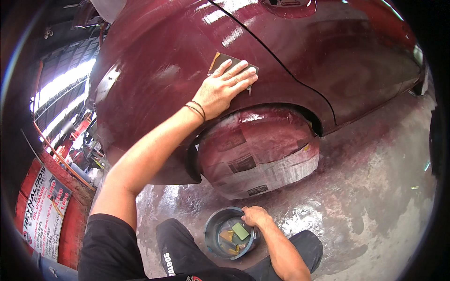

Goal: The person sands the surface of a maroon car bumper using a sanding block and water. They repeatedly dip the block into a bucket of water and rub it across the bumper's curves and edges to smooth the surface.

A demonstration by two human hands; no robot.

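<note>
My left hand (pixel 228 86) lies with its fingers extended over a dark sheet of sandpaper (pixel 217 61). It holds the sheet against the maroon car panel (pixel 159 93), just above the wheel arch. One corner of the sheet shows tan. Lower down, my right hand (pixel 257 217) grips the rim of a grey bucket (pixel 209 234) between my knees. Inside the bucket are a green rectangular block (pixel 241 231) and several tan pieces (pixel 227 235). What my left palm covers is hidden.
Paint-stained newspaper (pixel 262 157) covers the wheel under the arch. A dark panel gap (pixel 276 58) runs down the car body. Wet-looking concrete floor (pixel 361 187) stretches to the right. A printed sign (pixel 47 210) on a red surface stands at the left.
</note>
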